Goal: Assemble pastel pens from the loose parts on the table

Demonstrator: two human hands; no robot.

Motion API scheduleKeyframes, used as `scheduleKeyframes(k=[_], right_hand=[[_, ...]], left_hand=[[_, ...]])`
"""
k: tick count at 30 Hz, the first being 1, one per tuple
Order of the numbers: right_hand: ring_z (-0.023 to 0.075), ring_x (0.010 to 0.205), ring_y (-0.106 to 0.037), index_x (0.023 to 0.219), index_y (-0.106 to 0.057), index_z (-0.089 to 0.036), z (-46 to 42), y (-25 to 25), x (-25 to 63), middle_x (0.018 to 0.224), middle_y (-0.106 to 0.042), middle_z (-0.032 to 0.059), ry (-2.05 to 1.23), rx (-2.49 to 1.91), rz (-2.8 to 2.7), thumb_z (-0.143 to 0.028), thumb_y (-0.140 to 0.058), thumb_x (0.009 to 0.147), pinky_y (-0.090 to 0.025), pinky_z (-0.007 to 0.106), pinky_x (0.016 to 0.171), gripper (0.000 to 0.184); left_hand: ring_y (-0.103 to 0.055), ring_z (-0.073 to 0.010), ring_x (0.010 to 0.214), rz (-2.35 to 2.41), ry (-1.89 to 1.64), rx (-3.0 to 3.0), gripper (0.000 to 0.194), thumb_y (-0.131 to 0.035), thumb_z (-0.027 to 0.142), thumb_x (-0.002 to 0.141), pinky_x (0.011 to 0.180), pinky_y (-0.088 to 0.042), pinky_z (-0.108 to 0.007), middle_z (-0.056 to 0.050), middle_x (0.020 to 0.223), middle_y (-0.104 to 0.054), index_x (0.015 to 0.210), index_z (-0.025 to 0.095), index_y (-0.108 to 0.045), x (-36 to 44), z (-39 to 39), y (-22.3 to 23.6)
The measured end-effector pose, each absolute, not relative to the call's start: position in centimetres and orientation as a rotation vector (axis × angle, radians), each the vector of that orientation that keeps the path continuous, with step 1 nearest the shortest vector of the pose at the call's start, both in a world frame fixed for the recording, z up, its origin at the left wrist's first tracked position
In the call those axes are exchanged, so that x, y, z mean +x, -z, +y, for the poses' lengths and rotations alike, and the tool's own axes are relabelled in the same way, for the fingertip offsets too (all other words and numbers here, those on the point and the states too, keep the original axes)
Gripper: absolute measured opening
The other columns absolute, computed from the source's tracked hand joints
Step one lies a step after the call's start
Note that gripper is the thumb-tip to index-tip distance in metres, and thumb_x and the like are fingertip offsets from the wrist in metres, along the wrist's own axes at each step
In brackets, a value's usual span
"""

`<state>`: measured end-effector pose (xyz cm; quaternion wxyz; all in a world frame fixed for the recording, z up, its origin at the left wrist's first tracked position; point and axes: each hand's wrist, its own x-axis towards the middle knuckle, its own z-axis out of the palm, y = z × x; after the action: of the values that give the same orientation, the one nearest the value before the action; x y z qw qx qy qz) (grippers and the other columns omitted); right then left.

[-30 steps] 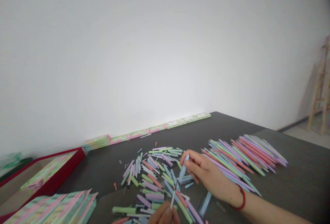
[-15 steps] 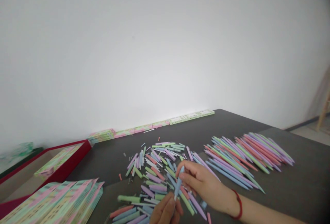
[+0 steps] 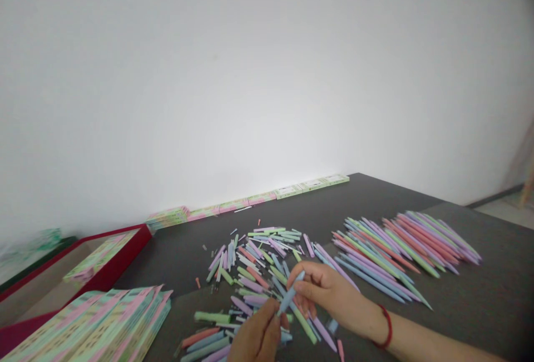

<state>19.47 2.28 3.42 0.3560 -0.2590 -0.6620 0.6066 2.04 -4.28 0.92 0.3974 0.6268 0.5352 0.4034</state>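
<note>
My right hand (image 3: 329, 295), with a red band on its wrist, pinches a light blue pen barrel (image 3: 289, 295) by its upper part. My left hand (image 3: 256, 337) rises from the bottom edge with fingers closed at the barrel's lower end; whatever it holds is hidden. Both hands meet over a loose heap of pastel pen parts (image 3: 254, 264) on the dark table (image 3: 479, 301). A row of whole pastel pens (image 3: 400, 248) lies fanned out to the right of my right hand.
A stack of pink and green printed cards (image 3: 95, 326) lies at the front left. A red tray (image 3: 104, 262) with more cards stands behind it. Flat boxes (image 3: 250, 201) line the table's far edge by the white wall.
My right hand has carried the blue barrel down and toward me from the heap. My left hand has come up to meet its lower end.
</note>
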Motion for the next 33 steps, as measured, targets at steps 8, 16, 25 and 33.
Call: scheduleKeyframes(k=[8, 16, 25, 33], right_hand=[[0.0076, 0.045, -0.043, 0.087, -0.057, -0.017, 1.5, -2.7, 19.2, 0.051, -0.048, -0.0069, -1.397, -0.743, -1.709, -0.034, -0.050, 0.087, -0.034, 0.020, 0.047, 0.018], [0.0061, 0.047, -0.028, 0.076, -0.053, -0.016, 5.0, -6.0, 22.4, 0.060, -0.033, -0.0062, -1.730, -0.509, -0.955, -0.033, -0.054, 0.086, -0.028, 0.015, 0.040, 0.019], [0.0077, 0.046, -0.029, 0.077, -0.050, -0.017, 4.5, -7.2, 22.8, 0.061, -0.026, -0.0052, -2.127, -0.287, -0.654, -0.022, -0.043, 0.090, -0.035, 0.012, 0.038, 0.015], [0.0065, 0.046, -0.031, 0.080, -0.052, -0.015, 4.1, -7.2, 22.2, 0.062, -0.027, -0.0054, -2.177, -0.302, -0.567, -0.023, -0.043, 0.091, -0.037, 0.011, 0.039, 0.016]], left_hand=[[-0.031, -0.0099, 0.051, 1.241, -0.925, 1.439, 0.035, -0.044, 0.053, 0.082, 0.048, -0.023, -0.023, 0.006, 0.057, -0.036, 0.069, 0.021, -0.046, 2.4, -3.7, -1.2], [-0.017, -0.0039, 0.033, 1.071, -0.996, 1.094, 0.049, -0.054, 0.068, 0.067, 0.035, -0.008, -0.020, 0.012, 0.040, -0.029, 0.062, 0.021, -0.043, 3.0, -3.3, -0.4], [-0.022, -0.0033, 0.037, 0.947, -1.037, 1.072, 0.047, -0.055, 0.065, 0.071, 0.038, -0.008, -0.021, 0.010, 0.045, -0.033, 0.063, 0.019, -0.047, 4.0, -4.4, -1.3], [-0.021, -0.0029, 0.033, 0.926, -0.996, 1.114, 0.045, -0.052, 0.063, 0.075, 0.035, -0.008, -0.022, 0.010, 0.043, -0.031, 0.065, 0.020, -0.047, 4.1, -4.5, -1.2]])
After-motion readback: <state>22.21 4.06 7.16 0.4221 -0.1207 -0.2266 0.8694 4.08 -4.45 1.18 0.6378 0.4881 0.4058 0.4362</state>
